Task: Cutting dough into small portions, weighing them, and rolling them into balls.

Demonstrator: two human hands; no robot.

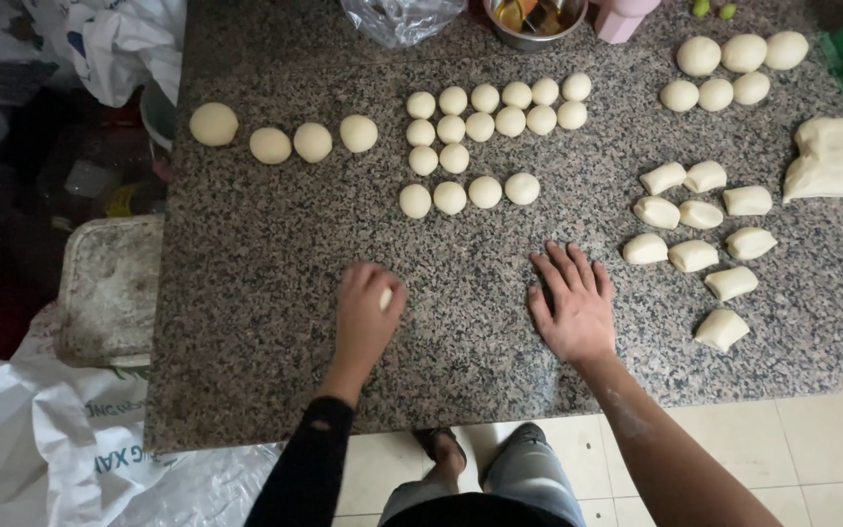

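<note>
1. Head view: your left hand [367, 314] is cupped palm-down over a dough piece [385, 298] on the counter [246, 263]; the fingers curl around it, so only a pale sliver shows by the fingertips. That cupped hold suits rolling it round against the stone
2. Your right hand [574, 307] lies flat and open on the counter, fingers spread, holding nothing; it looks like a brace for your weight as you lean in
3. Just right of that hand lie the cut pieces [695, 229], squarish and uneven, within easy reach, and past them the dough slab [839, 156] at the right edge
4. Ahead of your hands sit the small balls [485, 132] in neat rows, apart from each other, likely so they don't stick
5. Four larger balls [285, 137] run in a line to the left, and six more [729, 68] are grouped at the far right
6. At the far edge stand a metal bowl [536, 20], a clear bag [397, 18] and a pink container [622, 15]
7. Left of the counter, lower down, sit a floured tray [109, 288] and a white sack [41, 449]
</note>
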